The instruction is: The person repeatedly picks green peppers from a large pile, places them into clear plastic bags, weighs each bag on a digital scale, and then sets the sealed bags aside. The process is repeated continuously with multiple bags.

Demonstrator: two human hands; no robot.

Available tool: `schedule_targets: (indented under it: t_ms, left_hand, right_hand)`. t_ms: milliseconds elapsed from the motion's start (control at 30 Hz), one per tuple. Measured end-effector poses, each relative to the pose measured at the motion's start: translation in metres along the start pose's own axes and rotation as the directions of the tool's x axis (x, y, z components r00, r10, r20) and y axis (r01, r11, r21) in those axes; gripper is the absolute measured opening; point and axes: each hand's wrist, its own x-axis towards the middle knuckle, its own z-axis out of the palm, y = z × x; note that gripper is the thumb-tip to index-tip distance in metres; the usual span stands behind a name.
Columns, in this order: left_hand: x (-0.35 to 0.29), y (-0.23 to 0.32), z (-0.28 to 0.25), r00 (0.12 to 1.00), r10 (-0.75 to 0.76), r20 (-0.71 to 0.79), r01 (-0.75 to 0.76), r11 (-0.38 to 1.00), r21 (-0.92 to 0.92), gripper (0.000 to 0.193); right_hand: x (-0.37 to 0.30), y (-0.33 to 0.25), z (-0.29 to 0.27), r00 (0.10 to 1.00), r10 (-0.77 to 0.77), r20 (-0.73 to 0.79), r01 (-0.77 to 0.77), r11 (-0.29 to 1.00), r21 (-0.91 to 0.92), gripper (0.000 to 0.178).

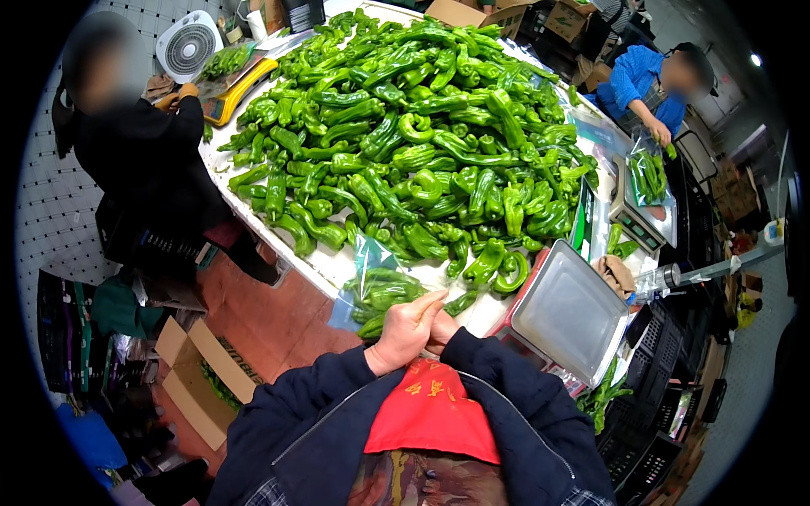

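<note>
My left hand (400, 335) and my right hand (441, 332) meet at the near edge of the table, in front of my body. The fingers of both are closed together, and the left hand partly covers the right. Whatever lies between them is hidden. Just beyond my left hand a clear plastic bag (381, 287) filled with green peppers rests at the table edge. A few loose peppers (461, 304) lie close to my right hand. Past them a big heap of long, wrinkled green peppers (405, 143) covers most of the white table (325, 268).
A scale with a metal pan (569, 308) stands right of my hands. At left, a person in black (139, 160) works by a yellow scale (240, 91); at right, one in blue (634, 84) handles bagged peppers (648, 175). An open carton (202, 379) sits on the floor.
</note>
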Motion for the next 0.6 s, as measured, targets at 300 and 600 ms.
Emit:
schedule_targets:
  t_ms: [300, 600]
  left_hand:
    - [0.002, 0.010, -0.014, 0.997, -0.003, 0.082, 0.005, 1.000, -0.020, 0.025]
    - [0.024, -0.020, -0.028, 0.957, -0.264, 0.120, 0.287, 0.923, -0.256, 0.025]
  right_hand:
    - [0.039, -0.021, 0.051, 0.941, -0.329, -0.085, 0.264, 0.865, -0.427, 0.035]
    - [0.045, -0.041, 0.013, 0.962, -0.273, 0.027, 0.174, 0.532, -0.828, 0.060]
